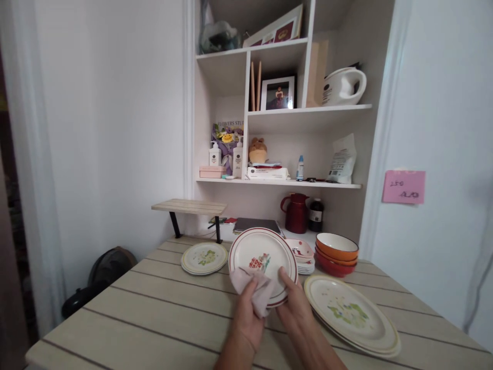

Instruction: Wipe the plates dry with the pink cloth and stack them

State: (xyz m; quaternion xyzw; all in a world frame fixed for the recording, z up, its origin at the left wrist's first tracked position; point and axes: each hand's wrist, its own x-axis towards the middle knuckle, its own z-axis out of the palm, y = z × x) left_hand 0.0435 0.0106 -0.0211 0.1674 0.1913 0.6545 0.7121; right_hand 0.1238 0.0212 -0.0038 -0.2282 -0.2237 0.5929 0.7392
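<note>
A round white plate [246, 247] with a dark red rim and a red and green print is held up, tilted toward me, above the table. My right hand [296, 303] grips its lower right edge, thumb on the face and fingers behind. My left hand [248, 318] is closed on a pale pink cloth [259, 288], which lies against the plate's lower left face. Right of my hands rest large oval plates [352, 311] with a green leaf print, stacked. Round plates [204, 257] with a similar print sit at the back left.
Behind the held plate stand small square dishes [302, 252] in a stack and several orange and red bowls [336, 252]. A red jug [296, 213] and dark bottle [316, 215] are farther back. A small raised wooden shelf [189, 206] stands at the table's back left.
</note>
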